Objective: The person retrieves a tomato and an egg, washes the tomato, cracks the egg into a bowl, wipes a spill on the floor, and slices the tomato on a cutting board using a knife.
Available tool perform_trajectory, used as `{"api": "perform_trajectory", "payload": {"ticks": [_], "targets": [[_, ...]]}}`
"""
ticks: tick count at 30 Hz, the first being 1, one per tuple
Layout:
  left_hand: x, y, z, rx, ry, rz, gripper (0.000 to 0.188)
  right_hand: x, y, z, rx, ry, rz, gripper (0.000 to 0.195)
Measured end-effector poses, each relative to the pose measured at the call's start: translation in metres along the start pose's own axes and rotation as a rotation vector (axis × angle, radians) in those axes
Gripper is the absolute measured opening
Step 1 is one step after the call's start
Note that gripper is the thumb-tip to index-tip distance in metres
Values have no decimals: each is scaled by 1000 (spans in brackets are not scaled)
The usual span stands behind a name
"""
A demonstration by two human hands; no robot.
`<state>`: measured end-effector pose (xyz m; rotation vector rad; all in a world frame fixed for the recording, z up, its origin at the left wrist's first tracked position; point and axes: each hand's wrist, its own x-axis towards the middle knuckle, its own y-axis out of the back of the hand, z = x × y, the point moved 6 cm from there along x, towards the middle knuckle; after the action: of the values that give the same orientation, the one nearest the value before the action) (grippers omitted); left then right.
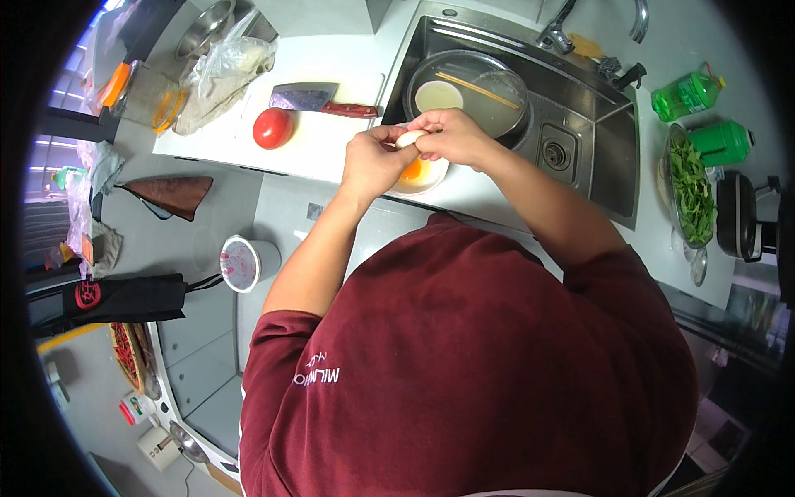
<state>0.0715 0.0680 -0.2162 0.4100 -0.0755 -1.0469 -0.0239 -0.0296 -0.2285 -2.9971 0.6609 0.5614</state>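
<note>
Both my hands hold a pale egg [411, 138] above a bowl [433, 178] at the counter's edge by the sink. My left hand [376, 156] grips it from the left and my right hand [451, 138] from the right, fingertips close together. An orange yolk [412, 171] lies in the bowl, partly hidden by my left hand. To the left, a red tomato [272, 128] rests on a white cutting board [317, 133]. Behind it lies a cleaver [304, 97] with a reddish handle. Whether the eggshell is cracked is hidden by my fingers.
In the steel sink [612, 149] stands a large basin [470, 56] of cloudy liquid with chopsticks [477, 90] and a round pale bowl [439, 97]. A glass jar [146, 96] is at the left. Leafy greens in a colander [690, 192] and green bottles [686, 96] stand at the right.
</note>
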Motion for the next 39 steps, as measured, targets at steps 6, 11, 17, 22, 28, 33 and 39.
{"api": "perform_trajectory", "payload": {"ticks": [6,11,17,22,28,33,39], "targets": [[4,-1,-10,37,34,79,34,12,1,15,96,-53,72,27],[7,2,-22,74,41,43,38,19,6,24,-42,45,74,33],[-9,16,2,292,-422,-56,38,-12,4,-19,-801,650,2,42],[-27,24,31,603,-781,-13,38,-34,7,-45,-1070,842,19,42],[-51,53,110,701,-1180,232,42,-69,16,-110,-986,1061,223,42],[-85,71,145,633,-1387,560,33,-95,17,-137,-888,1194,370,38],[-31,23,-46,-371,-209,145,49,-18,14,-18,-677,498,152,37]]}}
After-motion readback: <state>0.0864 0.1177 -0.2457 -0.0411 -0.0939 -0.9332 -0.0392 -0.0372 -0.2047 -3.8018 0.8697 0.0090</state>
